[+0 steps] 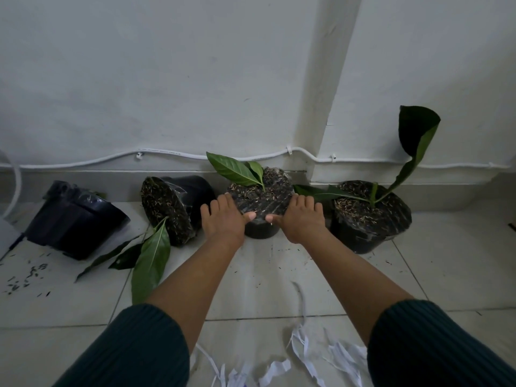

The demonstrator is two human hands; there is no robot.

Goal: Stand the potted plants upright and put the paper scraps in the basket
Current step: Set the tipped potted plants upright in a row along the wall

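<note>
My left hand [224, 219] and my right hand [300, 217] grip the two sides of the middle black pot [262, 202], which is nearly upright, tipped slightly toward me, with green leaves at its top. To its right a second pot [371, 222] stands upright with a tall bent leaf. Left of my hands a third pot [174, 208] lies on its side, soil facing me and leaves spread on the floor. A fourth black pot [75, 219] lies tipped over at the far left. White paper scraps [304, 350] lie on the tiles near me, between my arms.
The pots sit against a white wall with a white cable [167, 155] clipped along its base. A wall corner juts out behind the middle pot. Soil crumbs [25, 277] are scattered on the light floor tiles at left. No basket is in view.
</note>
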